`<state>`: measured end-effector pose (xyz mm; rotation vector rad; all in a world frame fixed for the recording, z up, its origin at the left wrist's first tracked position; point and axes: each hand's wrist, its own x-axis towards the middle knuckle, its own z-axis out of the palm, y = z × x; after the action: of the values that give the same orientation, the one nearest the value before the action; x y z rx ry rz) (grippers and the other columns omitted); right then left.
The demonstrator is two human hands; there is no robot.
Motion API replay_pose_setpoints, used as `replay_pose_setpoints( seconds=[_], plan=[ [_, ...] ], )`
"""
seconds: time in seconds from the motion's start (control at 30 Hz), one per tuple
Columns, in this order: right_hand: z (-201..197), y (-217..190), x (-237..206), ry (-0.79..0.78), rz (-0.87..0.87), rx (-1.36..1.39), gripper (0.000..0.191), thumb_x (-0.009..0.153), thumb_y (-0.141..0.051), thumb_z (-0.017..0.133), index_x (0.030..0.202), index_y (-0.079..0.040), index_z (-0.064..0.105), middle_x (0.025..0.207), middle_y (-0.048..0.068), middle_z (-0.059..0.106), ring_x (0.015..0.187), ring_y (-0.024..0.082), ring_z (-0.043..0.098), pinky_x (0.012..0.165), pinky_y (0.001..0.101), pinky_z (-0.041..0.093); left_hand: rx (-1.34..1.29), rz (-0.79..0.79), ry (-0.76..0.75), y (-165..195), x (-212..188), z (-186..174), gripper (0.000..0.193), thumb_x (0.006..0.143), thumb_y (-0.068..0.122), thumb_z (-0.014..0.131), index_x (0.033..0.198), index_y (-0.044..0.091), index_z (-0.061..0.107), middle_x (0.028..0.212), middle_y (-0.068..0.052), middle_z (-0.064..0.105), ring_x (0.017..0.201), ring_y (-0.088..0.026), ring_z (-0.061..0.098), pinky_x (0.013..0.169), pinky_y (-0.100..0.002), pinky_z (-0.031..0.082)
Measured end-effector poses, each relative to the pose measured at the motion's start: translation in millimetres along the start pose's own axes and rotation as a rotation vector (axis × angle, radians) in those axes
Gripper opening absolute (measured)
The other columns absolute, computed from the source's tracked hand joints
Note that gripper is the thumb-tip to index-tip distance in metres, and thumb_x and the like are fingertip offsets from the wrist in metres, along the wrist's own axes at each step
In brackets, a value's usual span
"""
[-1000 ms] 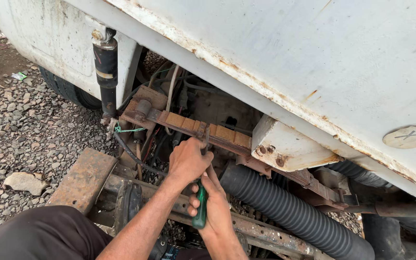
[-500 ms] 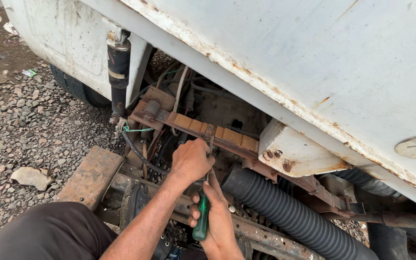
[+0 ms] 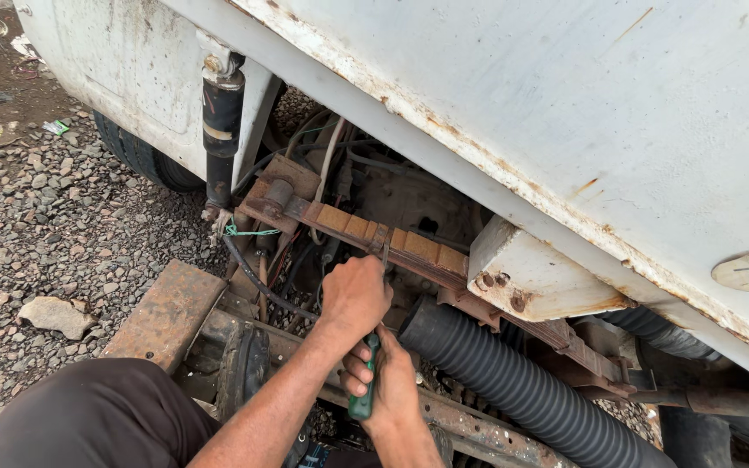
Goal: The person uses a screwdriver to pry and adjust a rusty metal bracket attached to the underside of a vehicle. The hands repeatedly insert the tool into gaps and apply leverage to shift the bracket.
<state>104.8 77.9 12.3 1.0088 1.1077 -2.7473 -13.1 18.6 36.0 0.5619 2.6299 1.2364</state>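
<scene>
My right hand (image 3: 389,386) grips the green handle of a screwdriver-like tool (image 3: 362,392) that points up toward the rusty leaf spring (image 3: 366,230) under a white vehicle body (image 3: 565,113). Just above it, my left hand (image 3: 353,296) is closed around the tool's upper part, its fingers against the spring's underside. The tool's tip is hidden behind that hand. A black ribbed hose (image 3: 513,381) runs right beside both hands.
A black shock absorber (image 3: 221,130) hangs at the left, by a tyre (image 3: 145,160). A rusty flat plate (image 3: 166,312) and frame rail (image 3: 478,429) lie below. Gravel and a stone (image 3: 58,314) cover the ground at left. My dark-trousered knee (image 3: 97,420) fills the bottom left.
The view has shifted a little, so the vehicle parts sit further right in the picture. Both hands stay at the same spot under the spring, still on the tool.
</scene>
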Motion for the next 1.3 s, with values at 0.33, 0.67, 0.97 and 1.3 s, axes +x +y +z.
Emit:
replay_pose_setpoints(
  seconds=[0.33, 0.67, 0.97, 1.3],
  plan=[
    [14.0, 7.5, 23.3, -0.013, -0.003, 0.027, 0.03, 0.107, -0.03, 0.04, 0.09, -0.008, 0.05, 0.065, -0.004, 0.042, 0.049, 0.007, 0.041, 0.039, 0.0233, 0.035, 0.083, 0.048, 0.046, -9.5, 11.4, 10.1, 0.015, 0.087, 0.015, 0.073, 0.088, 0.0, 0.073, 0.082, -0.021, 0.074, 0.08, -0.037, 0.076, 0.067, -0.045, 0.062],
    [2.7, 1.7, 27.2, -0.01, 0.004, 0.014, 0.03, 0.108, -0.03, 0.039, 0.089, -0.008, 0.049, 0.065, -0.004, 0.042, 0.049, 0.006, 0.041, 0.038, 0.0224, 0.036, 0.092, 0.055, 0.043, -8.0, 9.9, 8.7, 0.016, 0.087, 0.016, 0.073, 0.087, 0.0, 0.073, 0.083, -0.021, 0.074, 0.08, -0.037, 0.075, 0.067, -0.046, 0.061],
    [16.2, 27.8, -10.0, 0.048, 0.079, 0.011, 0.03, 0.107, -0.035, 0.037, 0.095, -0.01, 0.049, 0.064, -0.003, 0.039, 0.049, 0.008, 0.038, 0.041, 0.0247, 0.036, 0.201, 0.003, -0.08, -10.0, 9.0, -0.4, 0.023, 0.087, 0.024, 0.075, 0.09, 0.001, 0.074, 0.084, -0.018, 0.075, 0.08, -0.032, 0.077, 0.067, -0.042, 0.062],
    [16.0, 19.7, -31.4, 0.089, -0.248, -0.37, 0.031, 0.104, -0.033, 0.045, 0.093, -0.006, 0.058, 0.065, 0.001, 0.048, 0.048, 0.012, 0.044, 0.04, 0.0284, 0.039, 0.087, -0.049, 0.173, -18.4, 5.6, -40.1, 0.028, 0.096, 0.03, 0.065, 0.091, 0.004, 0.075, 0.084, -0.021, 0.076, 0.078, -0.037, 0.076, 0.072, -0.049, 0.06]
  ],
)
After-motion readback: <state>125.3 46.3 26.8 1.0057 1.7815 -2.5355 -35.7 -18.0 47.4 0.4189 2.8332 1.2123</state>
